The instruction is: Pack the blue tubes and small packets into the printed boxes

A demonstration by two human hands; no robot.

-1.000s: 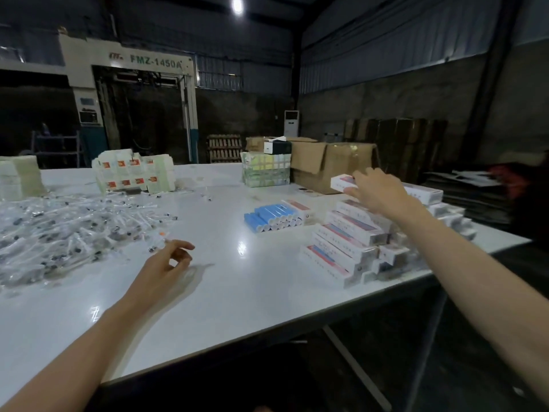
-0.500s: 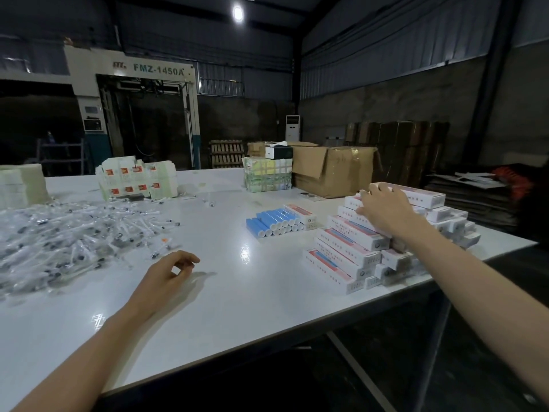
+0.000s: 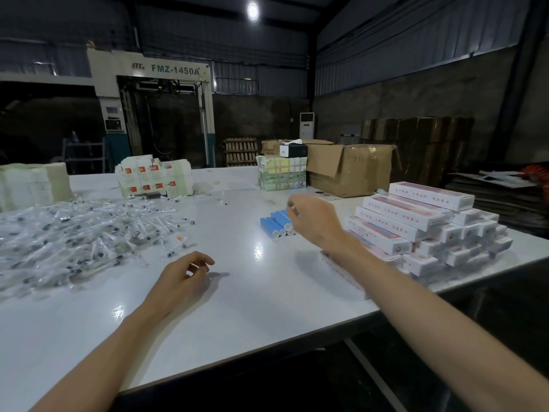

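A row of blue tubes [image 3: 274, 223] lies on the white table [image 3: 237, 292], right of centre. My right hand [image 3: 315, 216] hovers just over the right end of that row, fingers loosely curled, nothing visible in it. It hides the tubes and box behind it. Printed white-and-pink boxes [image 3: 410, 222] are stacked at the right table edge. A wide pile of small clear packets [image 3: 74, 233] covers the left side. My left hand [image 3: 184, 275] rests on the table near the packets, fingers loosely curled and empty.
At the back of the table stand an open cardboard carton [image 3: 353, 169], a wrapped coloured bundle [image 3: 281, 173], a heap of white-and-orange flat cartons [image 3: 154, 179] and a pale stack [image 3: 28, 185]. The table's front edge runs diagonally below my arms.
My right hand left the stack of printed boxes and moved left, over the blue tubes. My left hand stayed in place on the table.
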